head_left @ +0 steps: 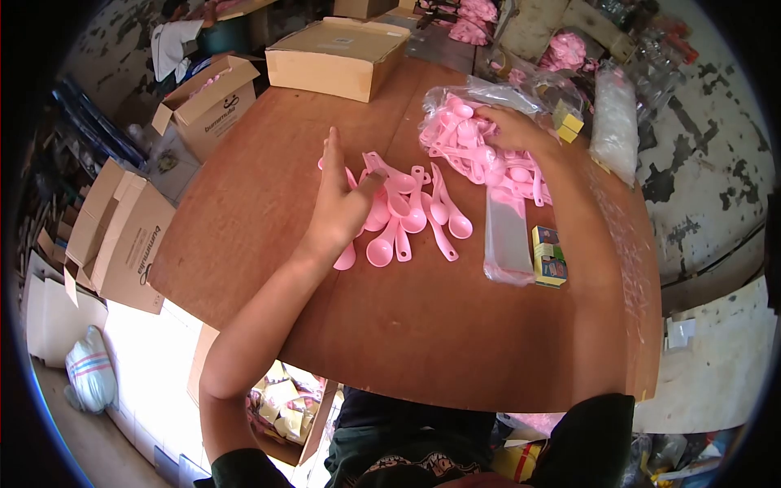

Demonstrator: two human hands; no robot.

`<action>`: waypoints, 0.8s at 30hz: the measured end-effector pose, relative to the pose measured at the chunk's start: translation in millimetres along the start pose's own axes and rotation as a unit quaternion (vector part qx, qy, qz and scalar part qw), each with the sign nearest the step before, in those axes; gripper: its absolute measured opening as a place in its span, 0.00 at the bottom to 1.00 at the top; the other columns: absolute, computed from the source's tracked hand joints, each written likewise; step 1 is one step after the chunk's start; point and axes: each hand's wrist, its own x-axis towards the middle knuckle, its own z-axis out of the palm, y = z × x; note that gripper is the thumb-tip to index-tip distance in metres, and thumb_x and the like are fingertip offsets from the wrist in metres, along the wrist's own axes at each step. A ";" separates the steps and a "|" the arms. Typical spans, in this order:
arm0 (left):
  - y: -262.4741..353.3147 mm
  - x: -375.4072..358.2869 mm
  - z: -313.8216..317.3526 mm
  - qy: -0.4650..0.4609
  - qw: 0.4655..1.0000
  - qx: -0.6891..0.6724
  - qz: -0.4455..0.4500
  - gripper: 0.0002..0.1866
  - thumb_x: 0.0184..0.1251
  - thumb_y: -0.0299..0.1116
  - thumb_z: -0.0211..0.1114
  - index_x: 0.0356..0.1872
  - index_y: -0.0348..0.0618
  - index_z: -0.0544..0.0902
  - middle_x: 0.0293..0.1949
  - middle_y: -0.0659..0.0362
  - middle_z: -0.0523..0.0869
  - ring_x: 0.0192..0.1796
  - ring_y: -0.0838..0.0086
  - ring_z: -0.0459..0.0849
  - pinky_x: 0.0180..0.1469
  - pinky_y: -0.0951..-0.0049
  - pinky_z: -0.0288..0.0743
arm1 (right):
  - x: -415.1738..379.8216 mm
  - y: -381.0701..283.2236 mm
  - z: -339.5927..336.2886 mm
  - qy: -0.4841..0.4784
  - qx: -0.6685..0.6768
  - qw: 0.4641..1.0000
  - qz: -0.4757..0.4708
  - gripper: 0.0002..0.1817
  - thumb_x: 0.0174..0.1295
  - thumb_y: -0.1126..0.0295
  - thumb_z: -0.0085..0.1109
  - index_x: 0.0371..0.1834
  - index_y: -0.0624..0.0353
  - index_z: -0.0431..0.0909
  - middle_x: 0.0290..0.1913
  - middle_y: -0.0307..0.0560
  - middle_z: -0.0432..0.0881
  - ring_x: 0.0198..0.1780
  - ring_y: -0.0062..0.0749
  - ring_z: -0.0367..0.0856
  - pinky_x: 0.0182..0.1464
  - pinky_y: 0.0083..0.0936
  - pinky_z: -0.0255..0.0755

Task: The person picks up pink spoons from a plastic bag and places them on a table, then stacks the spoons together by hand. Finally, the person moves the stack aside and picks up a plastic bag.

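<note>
My left hand (343,199) stands on edge at the left side of a loose group of pink spoons (415,213) on the brown table, fingers stretched out and thumb apart. My right hand (506,128) reaches onto the larger heap of pink spoons (468,138), which lies partly in a clear plastic bag; its fingertips are hidden among the spoons. In front of that heap lies a stack of clear plastic sleeves (508,244). Beside the sleeves is a small yellow and green box (550,257).
A closed cardboard box (338,57) sits at the table's back edge. Open cartons (213,114) stand on the left. A plastic roll (614,122) and yellow blocks (569,126) are at the right. Below the front edge is a box of packets (286,407). Another person (172,49) is behind.
</note>
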 end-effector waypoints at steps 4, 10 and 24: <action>6.3 -2.2 0.4 -0.012 1.000 0.001 0.004 0.45 0.67 0.35 0.61 0.76 0.38 0.42 0.77 0.42 0.41 0.80 0.58 0.40 0.77 0.62 0.43 | -9.6 -2.4 2.4 0.079 -0.108 0.990 -0.038 0.26 0.53 0.65 0.66 0.58 0.50 0.76 0.57 0.52 0.78 0.54 0.51 0.79 0.56 0.41 0.74; 10.6 -6.4 2.5 -0.014 1.000 -0.006 0.015 0.42 0.67 0.33 0.61 0.77 0.44 0.46 0.74 0.41 0.50 0.77 0.55 0.49 0.75 0.62 0.49 | -24.1 -13.9 -27.9 0.027 -0.245 0.969 -0.007 0.15 0.61 0.70 0.55 0.53 0.51 0.78 0.53 0.51 0.77 0.50 0.51 0.82 0.51 0.43 0.77; 9.0 -7.0 4.3 -0.036 0.998 -0.031 0.034 0.38 0.69 0.28 0.59 0.77 0.48 0.51 0.62 0.48 0.69 0.63 0.64 0.71 0.65 0.66 0.66 | -45.3 32.0 -63.6 0.283 0.002 0.959 -0.027 0.14 0.60 0.70 0.63 0.47 0.64 0.82 0.39 0.58 0.81 0.41 0.56 0.80 0.45 0.38 0.73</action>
